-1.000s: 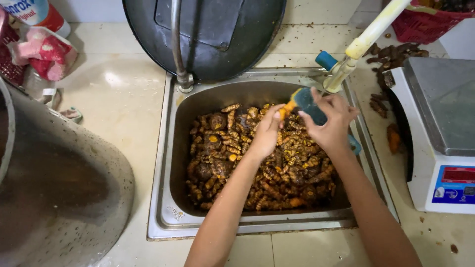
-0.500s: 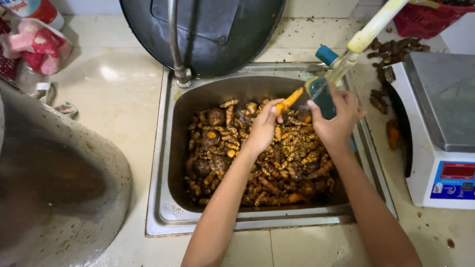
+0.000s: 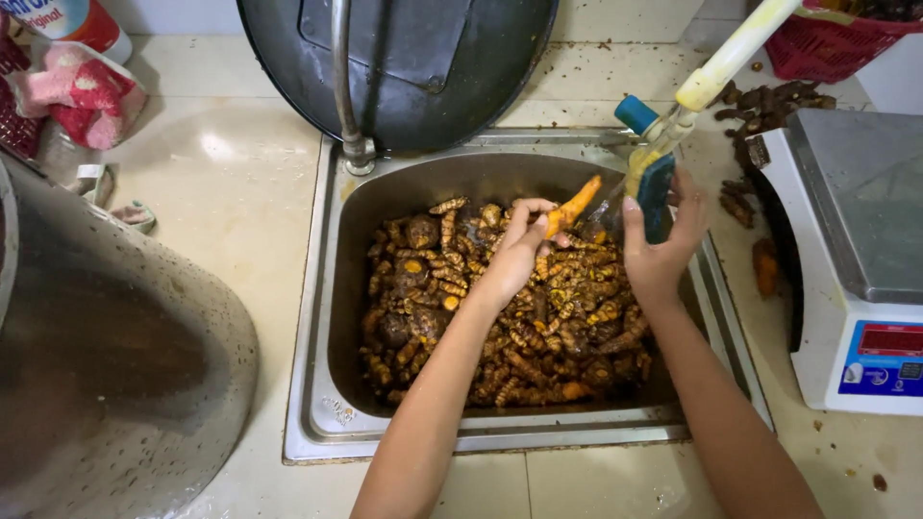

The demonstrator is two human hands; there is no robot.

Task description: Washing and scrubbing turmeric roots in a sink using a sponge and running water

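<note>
Shiny steel sink, knobbly wet roots, glossy tiled counter

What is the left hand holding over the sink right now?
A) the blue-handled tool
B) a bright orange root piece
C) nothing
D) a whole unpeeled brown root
B: the left hand pinches a bright orange root piece above the pile of brown roots in the sink, while the right hand grips the blue-handled tool.
</note>
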